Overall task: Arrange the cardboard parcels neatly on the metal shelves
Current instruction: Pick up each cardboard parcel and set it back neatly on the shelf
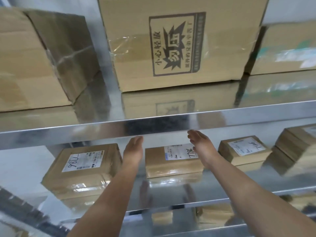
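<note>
Both my arms reach into the middle metal shelf [171, 190]. My left hand [133, 147] and my right hand [200, 142] are held flat, fingers straight, on either side of a small labelled cardboard parcel [172, 165]; whether they touch it I cannot tell. The fingertips are partly hidden behind the upper shelf's front edge [153, 124]. A larger labelled parcel [82, 170] lies to the left, and another small one [244, 151] to the right.
The upper shelf carries a big printed carton [177, 43] in the middle, a taped carton [39, 57] on the left and another carton [283, 48] on the right. A stack of parcels [295, 147] sits at the far right of the middle shelf. More parcels [213, 216] lie below.
</note>
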